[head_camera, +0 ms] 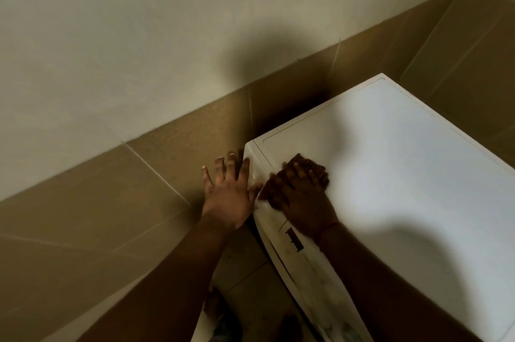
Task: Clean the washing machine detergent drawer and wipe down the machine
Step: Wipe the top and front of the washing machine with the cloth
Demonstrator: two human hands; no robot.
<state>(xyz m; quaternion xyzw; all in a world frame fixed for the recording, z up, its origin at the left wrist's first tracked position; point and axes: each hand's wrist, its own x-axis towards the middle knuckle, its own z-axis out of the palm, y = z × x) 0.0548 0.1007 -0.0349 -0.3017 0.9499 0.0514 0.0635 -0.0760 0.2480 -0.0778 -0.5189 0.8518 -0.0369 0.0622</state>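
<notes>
Brown cloth [312, 171] under right hand [303, 199] (fingers curled), machine [404, 174] top.

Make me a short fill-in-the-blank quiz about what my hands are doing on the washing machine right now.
1. The right hand presses a dark ____ onto the washing machine.
2. The left hand has its fingers ____, at the machine's corner.
3. The wall above the brown tiles is ____ in colour.

Missing words: cloth; spread; cream
</notes>
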